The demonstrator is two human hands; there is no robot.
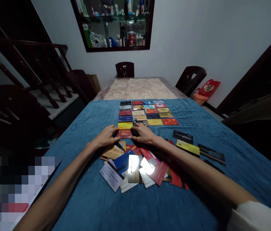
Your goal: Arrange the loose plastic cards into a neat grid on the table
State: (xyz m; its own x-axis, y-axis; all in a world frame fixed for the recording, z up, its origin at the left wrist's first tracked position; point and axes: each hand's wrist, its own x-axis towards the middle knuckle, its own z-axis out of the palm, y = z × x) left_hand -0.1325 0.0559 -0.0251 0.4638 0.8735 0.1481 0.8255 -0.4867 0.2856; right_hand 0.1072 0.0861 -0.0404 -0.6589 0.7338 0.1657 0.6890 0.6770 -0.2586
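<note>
Two-handed placement of a red card [125, 133] at the near end of a column.
Left hand [108, 136] and right hand [143, 133] grasp its opposite short ends, just beside the yellow card [125, 125]; loose cards [135, 168] lie nearer on the blue cloth [82, 192]. Alignment, as judged, calls for light, even fingertip pressure.

Right arm: off-white sleeve [258, 216], near right corner of the view. Cloth looked plain, soft, loosely cut, with a wide rounded opening, brighter on top, greyer in the folds. Weave and stitching were too blurred to read. Left forearm [74, 170] was bare right down to the near left edge. Both forearms slim, tapering to narrow wrists. Left hand [107, 135] and right hand [144, 133] both bare, slender fingers; nail detail too small to tell.
</note>
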